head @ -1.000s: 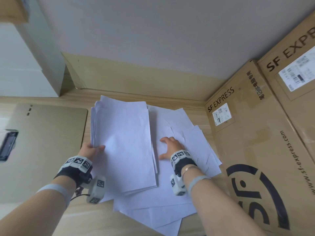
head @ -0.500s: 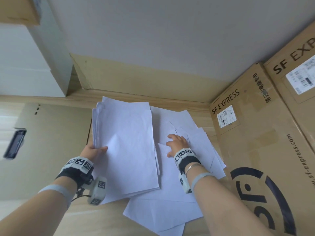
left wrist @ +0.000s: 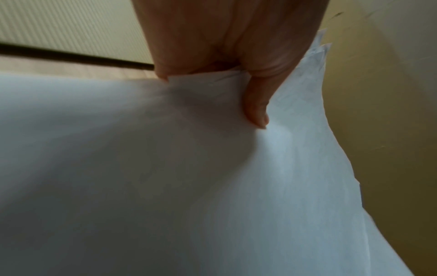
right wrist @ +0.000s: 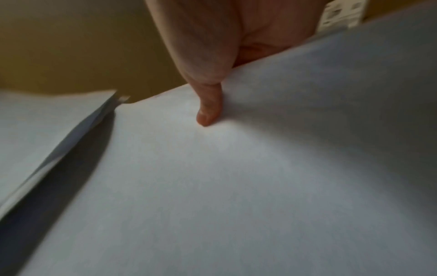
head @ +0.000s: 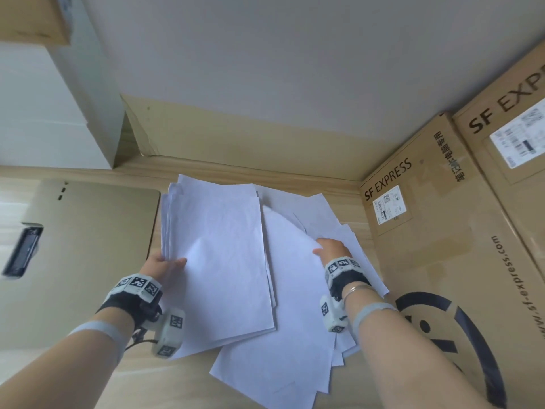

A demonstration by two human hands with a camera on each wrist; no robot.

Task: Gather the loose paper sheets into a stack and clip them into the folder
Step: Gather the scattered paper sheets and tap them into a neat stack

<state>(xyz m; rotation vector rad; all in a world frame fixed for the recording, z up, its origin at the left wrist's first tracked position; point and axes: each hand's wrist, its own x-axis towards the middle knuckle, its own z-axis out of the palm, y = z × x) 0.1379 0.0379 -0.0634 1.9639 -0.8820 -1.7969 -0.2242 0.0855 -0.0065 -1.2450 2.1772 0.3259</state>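
Head view: gathering is under way. The left hand [head: 160,265] pinches the gathered stack [head: 218,261] at mid-bench, thumb on top; the right hand [head: 331,249] pinches a loose sheet [head: 292,290] toward the bench's right edge. Next, lay it squarely on the stack; the folder [head: 82,255] waits at the left edge.

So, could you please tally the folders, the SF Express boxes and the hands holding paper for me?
folder: 1
SF EXPRESS boxes: 2
hands holding paper: 2 (left hand grips the stack, right hand pinches a loose sheet)
Total: 5
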